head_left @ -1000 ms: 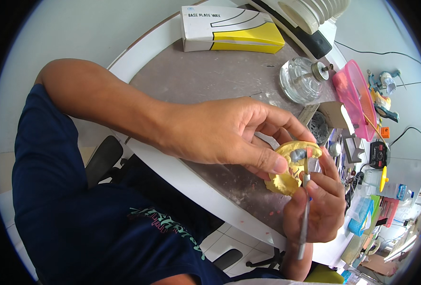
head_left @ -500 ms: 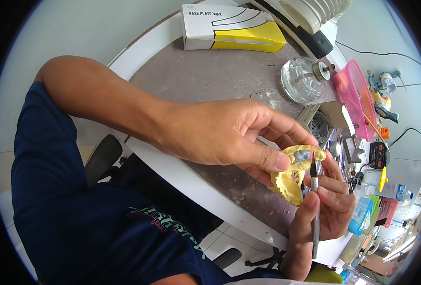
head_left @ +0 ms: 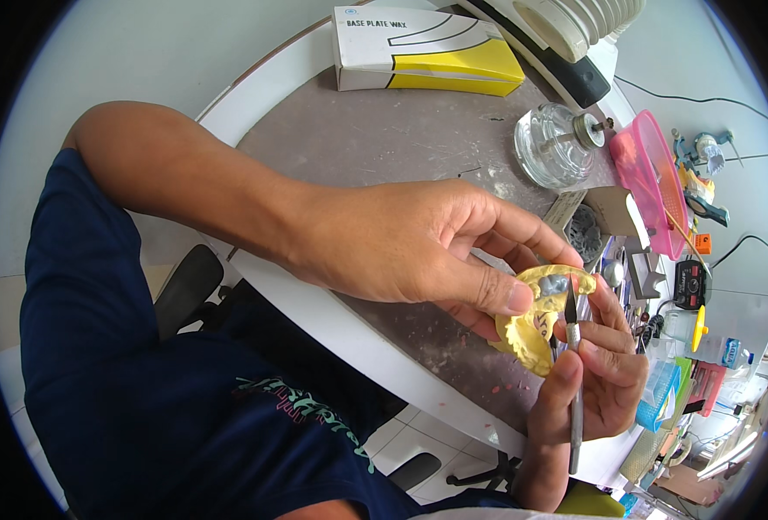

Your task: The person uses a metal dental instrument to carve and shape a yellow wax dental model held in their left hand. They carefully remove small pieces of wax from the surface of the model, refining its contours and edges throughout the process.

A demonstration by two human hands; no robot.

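My left hand (head_left: 418, 247) holds a yellow dental cast (head_left: 522, 340), a curved arch of teeth, with the thumb on its near side and fingers around the far side. A patch of grey-blue wax (head_left: 554, 284) sits on its teeth. My right hand (head_left: 605, 377) grips a carving knife (head_left: 576, 425) with a slim metal handle like a pen. The knife's pointed blade lies over the cast beside the wax; whether it touches, I cannot tell. Fingers of the right hand also reach behind the cast, partly hidden.
A white and yellow box (head_left: 427, 56) lies at the table's far side. Right of it stand a glass spirit burner (head_left: 550, 160), a small open carton (head_left: 618, 212) with grey material, and a pink basket (head_left: 648, 165). Tools and a blue basket (head_left: 658, 397) crowd the right side.
The cast has tilted very slightly in my fingers. Both hands keep their hold, and the knife stays nearly in place.
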